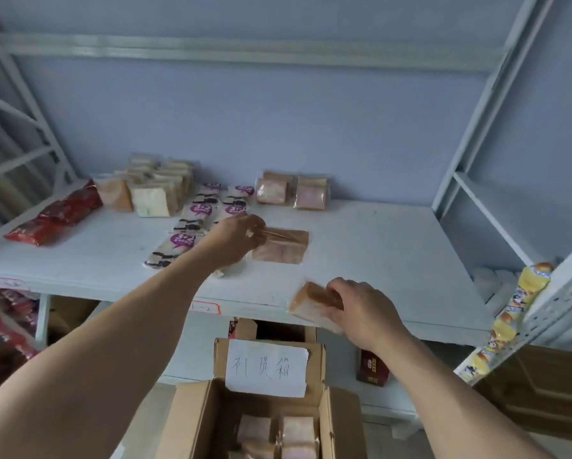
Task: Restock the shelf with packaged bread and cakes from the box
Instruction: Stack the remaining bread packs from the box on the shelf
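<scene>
Left hand [241, 235] reaches over the shelf board [361, 260] and pinches the near-left edge of a clear-wrapped bread packet [283, 246]. Fingers are curled on the film seal. The packet lies flat on the board just ahead of the grip, though blur makes it hard to say whether it is fully set down.

Right hand [357, 304] grips a second bread packet [312, 304] at the front edge of the shelf. Fingers wrap over its top and right side, and the loaf projects left of the grip, tilted.

Beyond the left grip, two pink-filled packets [293, 193] stand against the back wall. To its left lie purple-labelled cake packs [195, 226], with a cluster of white bread slices [152, 193] and red packs [56, 217] further left. Below both hands, the open cardboard box [268, 409] holds more packets [278, 435].

Handling judgement: the packets look light and soft, and the crumb would compress under a hard squeeze. The film is probably slippery. Best hold is across the two flat faces with a gentle grip, or by the crimped film edge for short slides only.
</scene>
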